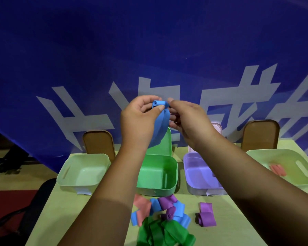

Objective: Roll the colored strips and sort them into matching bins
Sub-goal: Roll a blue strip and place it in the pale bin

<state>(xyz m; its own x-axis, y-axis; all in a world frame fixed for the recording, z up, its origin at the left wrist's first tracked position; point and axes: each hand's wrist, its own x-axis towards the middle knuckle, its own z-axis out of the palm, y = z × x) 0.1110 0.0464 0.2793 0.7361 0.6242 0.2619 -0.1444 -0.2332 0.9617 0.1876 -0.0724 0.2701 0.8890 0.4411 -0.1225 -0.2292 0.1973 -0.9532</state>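
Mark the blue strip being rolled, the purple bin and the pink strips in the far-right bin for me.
blue strip [160,121]: head view, on its hanging tail under the rolled end.
purple bin [200,172]: head view, on its bare inner floor.
pink strips [277,169]: head view, on the middle of the bundle.

Staged recording or event booth; big blue banner [149,41] with white characters behind a yellow-green surface [69,206]; plastic bins [75,180] lined up; cable [5,221] on dark floor; red carpet [11,197].
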